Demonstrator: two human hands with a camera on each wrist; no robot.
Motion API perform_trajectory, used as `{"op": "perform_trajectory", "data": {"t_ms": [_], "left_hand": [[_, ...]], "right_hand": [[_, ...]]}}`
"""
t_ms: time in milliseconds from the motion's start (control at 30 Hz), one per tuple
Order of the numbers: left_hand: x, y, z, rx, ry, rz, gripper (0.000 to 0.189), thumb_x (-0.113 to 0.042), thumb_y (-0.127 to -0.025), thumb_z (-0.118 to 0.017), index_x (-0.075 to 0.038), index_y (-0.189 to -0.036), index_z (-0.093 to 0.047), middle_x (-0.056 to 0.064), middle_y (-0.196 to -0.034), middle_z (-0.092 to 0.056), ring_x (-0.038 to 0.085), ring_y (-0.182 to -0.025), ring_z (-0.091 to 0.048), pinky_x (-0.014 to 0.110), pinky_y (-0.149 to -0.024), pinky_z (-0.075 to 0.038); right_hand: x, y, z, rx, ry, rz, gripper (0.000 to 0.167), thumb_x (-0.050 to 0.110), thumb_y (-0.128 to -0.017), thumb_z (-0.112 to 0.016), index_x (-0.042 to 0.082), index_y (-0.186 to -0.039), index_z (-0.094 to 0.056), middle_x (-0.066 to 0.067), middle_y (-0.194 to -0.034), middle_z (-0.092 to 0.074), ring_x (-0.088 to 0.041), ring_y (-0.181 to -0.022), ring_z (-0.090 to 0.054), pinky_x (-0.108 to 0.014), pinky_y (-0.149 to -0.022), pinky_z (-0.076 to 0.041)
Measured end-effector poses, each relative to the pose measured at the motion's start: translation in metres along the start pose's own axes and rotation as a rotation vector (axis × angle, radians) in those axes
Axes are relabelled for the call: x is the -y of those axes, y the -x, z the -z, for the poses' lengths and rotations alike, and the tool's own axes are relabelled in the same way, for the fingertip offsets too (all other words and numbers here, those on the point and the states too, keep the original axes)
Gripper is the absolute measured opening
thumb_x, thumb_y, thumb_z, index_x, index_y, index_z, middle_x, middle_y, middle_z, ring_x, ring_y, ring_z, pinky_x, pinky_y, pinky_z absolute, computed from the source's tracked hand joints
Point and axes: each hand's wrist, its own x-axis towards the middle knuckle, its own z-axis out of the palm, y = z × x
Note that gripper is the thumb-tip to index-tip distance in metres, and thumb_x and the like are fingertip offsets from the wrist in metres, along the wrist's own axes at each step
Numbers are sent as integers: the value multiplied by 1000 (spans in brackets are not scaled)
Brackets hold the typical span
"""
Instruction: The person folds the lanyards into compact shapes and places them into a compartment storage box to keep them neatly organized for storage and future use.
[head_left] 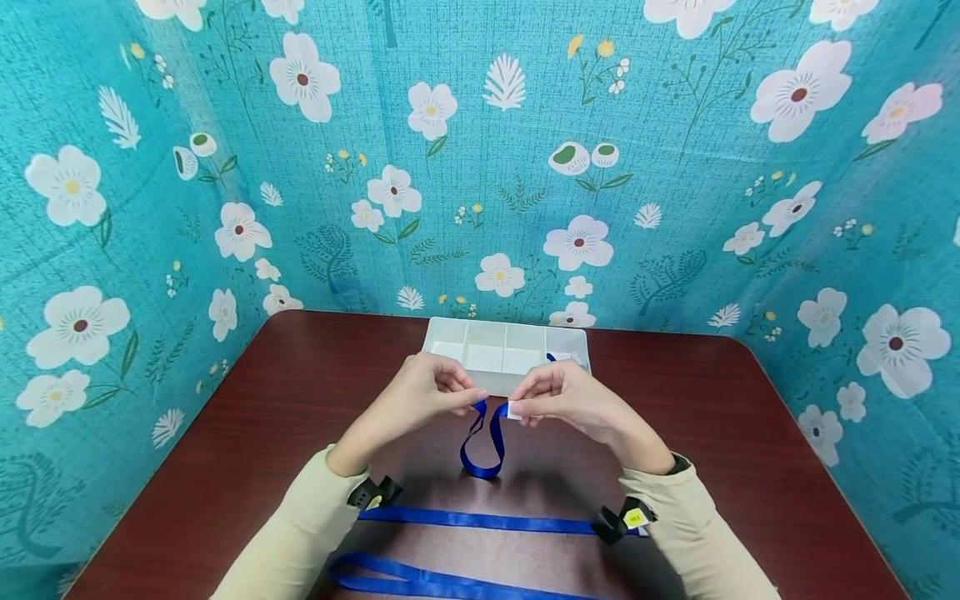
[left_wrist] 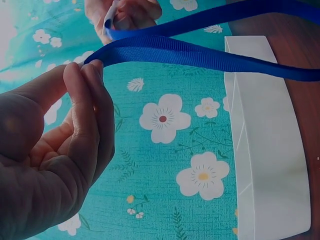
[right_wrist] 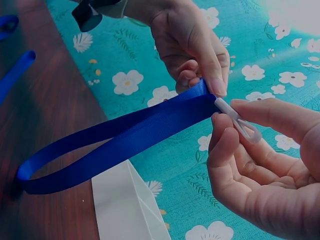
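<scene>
A blue ribbon strap [head_left: 482, 472] hangs in a loop between both hands, above the table. My left hand [head_left: 437, 387] pinches one end of it between thumb and fingers. At the other side my right hand [head_left: 567, 402] pinches a small white plastic clip [right_wrist: 242, 123], which has an open loop at its outer end. In the right wrist view the strap's end meets the narrow end of this clip. The left wrist view shows the left fingertips [left_wrist: 82, 70] pressed together over the strap, hiding its end.
A white divided tray [head_left: 492, 382] stands behind the hands, with a bit of blue and white in its right compartment. Two more blue straps [head_left: 480, 521] lie across the dark red table [head_left: 300, 392] near the forearms. A floral teal cloth [head_left: 480, 192] hangs behind the table.
</scene>
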Motion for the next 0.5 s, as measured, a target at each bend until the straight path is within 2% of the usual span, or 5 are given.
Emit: {"op": "perform_trajectory", "data": {"t_ms": [100, 233, 367, 500], "left_hand": [[-1, 0, -2, -2, -11, -16, 16, -24, -89, -78, -10, -83, -74, -2, -70, -70, 15, -63, -70, 38, -62, -59], [-2, -1, -4, -2, 5, -32, 18, -26, -89, -77, -9, -84, -74, -2, -70, -71, 15, -63, -70, 36, -62, -59], [-3, -1, -5, -8, 14, -47, 16, -23, -90, -77, -9, -83, -74, 4, -72, -72, 15, -63, -70, 40, -63, -59], [-2, -2, -6, -28, -1, -68, 15, -23, -89, -78, -10, -82, -74, 4, -72, -72, 15, -63, -70, 41, -61, -59]], "right_hand": [[-1, -2, -1, -1, -2, 6, 19, 2, -91, -70, -14, -100, -66, -19, -82, -70, -18, -71, -67, -32, -70, -59], [-1, -4, -3, -7, 2, 15, 20, 1, -91, -70, -15, -101, -66, -18, -82, -70, -19, -71, -66, -33, -70, -59], [0, -6, -6, -25, 13, 19, 19, 0, -91, -69, -16, -101, -66, -14, -80, -70, -17, -69, -66, -32, -69, -59], [0, -7, -9, -44, 7, 17, 17, 0, -91, -69, -14, -100, -66, -12, -79, -70, -17, -69, -65, -32, -69, -58]]}}
